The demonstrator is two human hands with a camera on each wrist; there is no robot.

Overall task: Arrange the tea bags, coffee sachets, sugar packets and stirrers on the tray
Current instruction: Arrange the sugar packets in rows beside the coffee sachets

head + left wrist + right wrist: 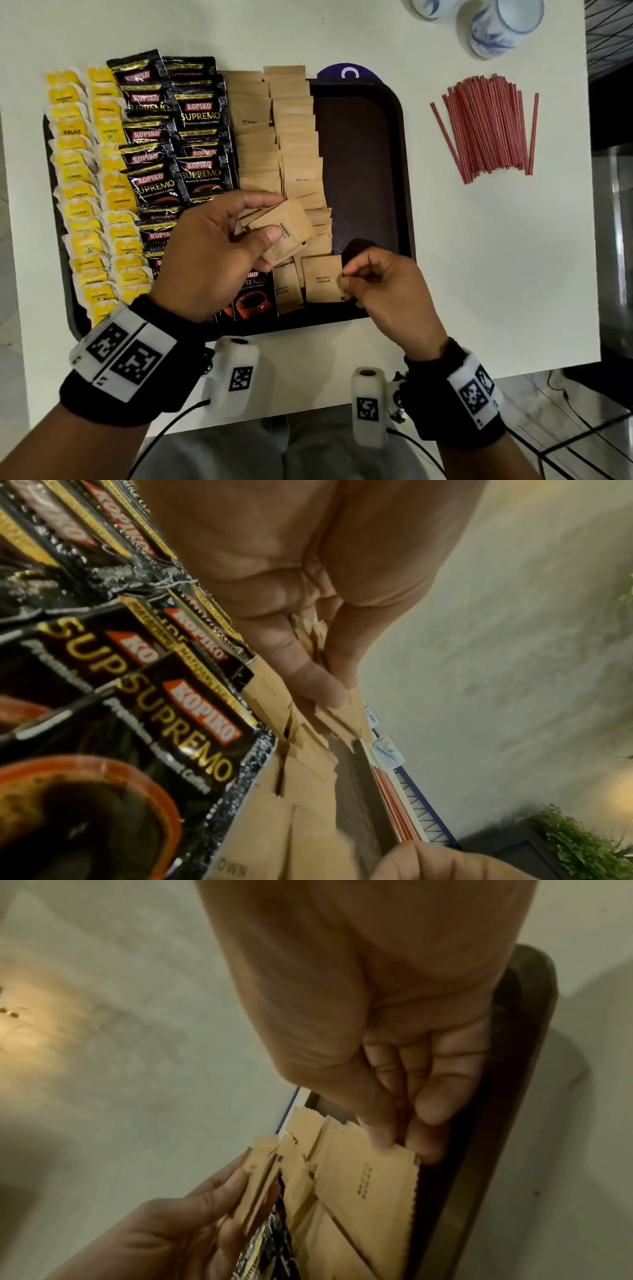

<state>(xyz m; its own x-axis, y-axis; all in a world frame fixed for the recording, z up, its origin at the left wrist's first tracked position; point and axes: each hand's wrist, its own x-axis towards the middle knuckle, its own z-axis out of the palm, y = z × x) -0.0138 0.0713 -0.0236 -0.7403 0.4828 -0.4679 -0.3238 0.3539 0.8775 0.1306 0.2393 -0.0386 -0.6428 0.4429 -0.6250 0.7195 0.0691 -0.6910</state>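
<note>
A dark brown tray (406, 171) carries two columns each of yellow tea bags (85, 192), black Kopiko coffee sachets (171, 144) and brown sugar packets (281, 137); its right part is bare. My left hand (274, 216) hovers over the tray's near middle and grips a small stack of sugar packets (291, 229) between thumb and fingers, seen close in the left wrist view (342, 718). My right hand (344, 277) pinches the right edge of one sugar packet (322, 281) lying at the near end of the sugar column; the right wrist view shows that packet (369, 1177) too. Red stirrers (486, 126) lie in a loose pile on the table.
The white table (479, 274) ends at the right, just past the stirrers. Two blue-and-white cups (500, 27) stand at the back right. A purple disc (349, 72) peeks out from behind the tray's far edge.
</note>
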